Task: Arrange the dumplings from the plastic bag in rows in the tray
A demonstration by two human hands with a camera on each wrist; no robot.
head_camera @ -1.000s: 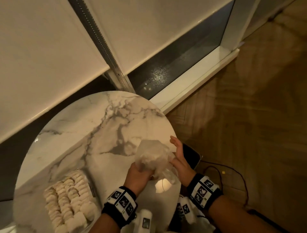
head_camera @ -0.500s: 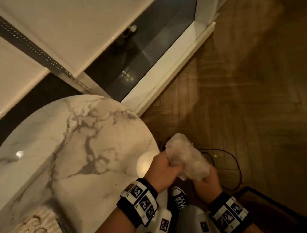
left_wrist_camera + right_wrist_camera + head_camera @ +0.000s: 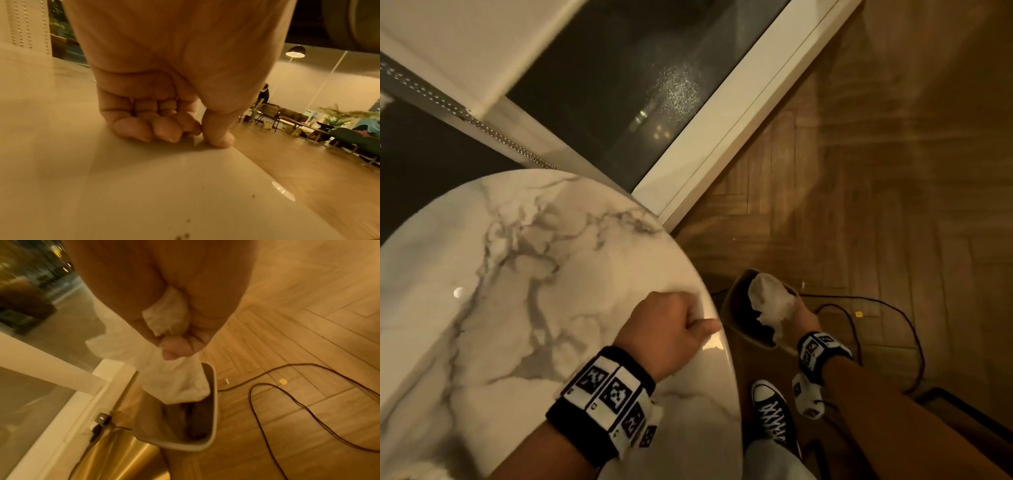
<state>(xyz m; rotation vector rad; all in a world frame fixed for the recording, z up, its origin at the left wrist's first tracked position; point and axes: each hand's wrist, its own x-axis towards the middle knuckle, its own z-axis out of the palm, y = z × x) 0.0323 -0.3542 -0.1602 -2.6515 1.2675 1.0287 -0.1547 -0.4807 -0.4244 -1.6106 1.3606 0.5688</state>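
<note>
My right hand [image 3: 804,315] grips the crumpled, empty-looking plastic bag [image 3: 770,301] low beside the table, right over the mouth of a small bin [image 3: 746,337] on the floor. In the right wrist view the bag [image 3: 170,378] hangs from my curled fingers [image 3: 176,347] into the bin's opening [image 3: 214,402]. My left hand [image 3: 671,329] rests as a fist on the marble table [image 3: 534,308] near its right edge, holding nothing; its curled fingertips [image 3: 164,129] and thumb touch the top. Only a pale sliver of the dumpling tray [image 3: 417,471] shows at the bottom left corner.
A dark cable [image 3: 852,315] loops over the wooden floor right of the bin. My black sneaker [image 3: 774,411] stands just below the bin. A white window frame [image 3: 722,144] and dark glass run behind the table. A plug [image 3: 101,418] sits by the frame's base.
My right hand has carried the bag off the table and down to the bin. My left hand let go of the bag and now rests on the table edge. My view swung right.
</note>
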